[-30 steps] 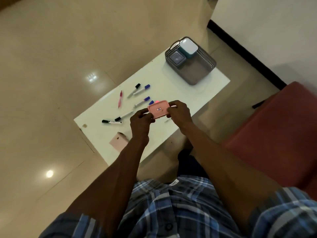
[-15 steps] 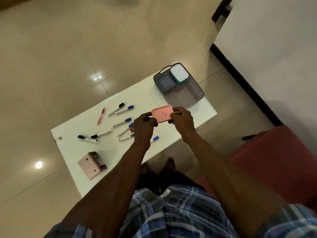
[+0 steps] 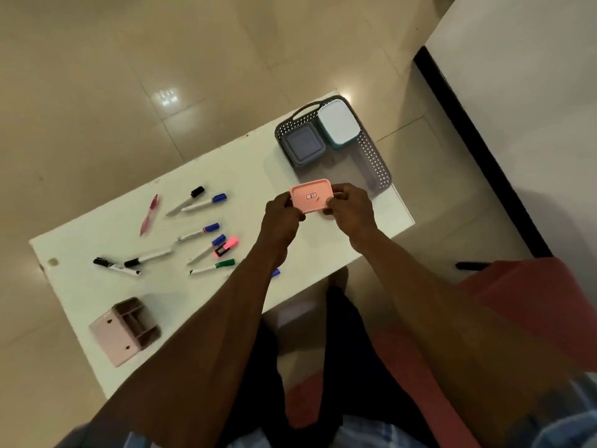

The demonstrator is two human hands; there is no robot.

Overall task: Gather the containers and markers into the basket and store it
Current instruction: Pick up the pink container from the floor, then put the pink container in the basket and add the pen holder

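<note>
I see only one view: my head camera looks steeply down, from well above the table, which fills the middle.

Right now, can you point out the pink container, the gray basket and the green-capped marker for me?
pink container [image 3: 310, 197]: head view, on its flat sticker-bearing face.
gray basket [image 3: 374, 160]: head view, on its perforated right wall.
green-capped marker [image 3: 226, 263]: head view, on its green cap.

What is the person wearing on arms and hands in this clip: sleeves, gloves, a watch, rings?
Both forearms are bare. The left hand and right hand have no gloves, and no watch or rings show. Blue plaid short sleeves appear only at the frame's bottom edge.
</note>
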